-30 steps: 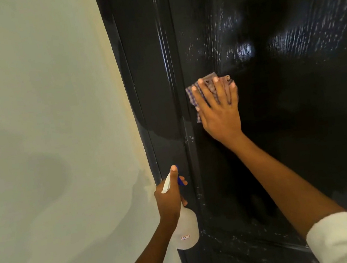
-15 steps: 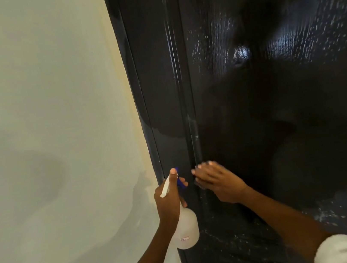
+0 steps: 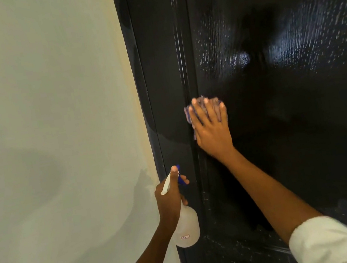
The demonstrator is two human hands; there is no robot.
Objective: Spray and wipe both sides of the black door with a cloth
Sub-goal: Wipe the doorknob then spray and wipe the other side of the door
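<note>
Pressing cloth point(image 3: 190, 115) flat on black door point(image 3: 281, 137), right hand point(image 3: 211, 130) fingers spread | left hand point(image 3: 169, 201) gripping spray bottle point(image 3: 187, 230)

Home interior: glossy black door point(image 3: 292, 136) beside cream wall point(image 3: 43, 128).

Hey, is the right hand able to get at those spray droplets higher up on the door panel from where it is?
Probably yes. The right hand presses the cloth flat on the black door, just below the droplets. Nothing lies between them, and the arm is not fully stretched.
</note>
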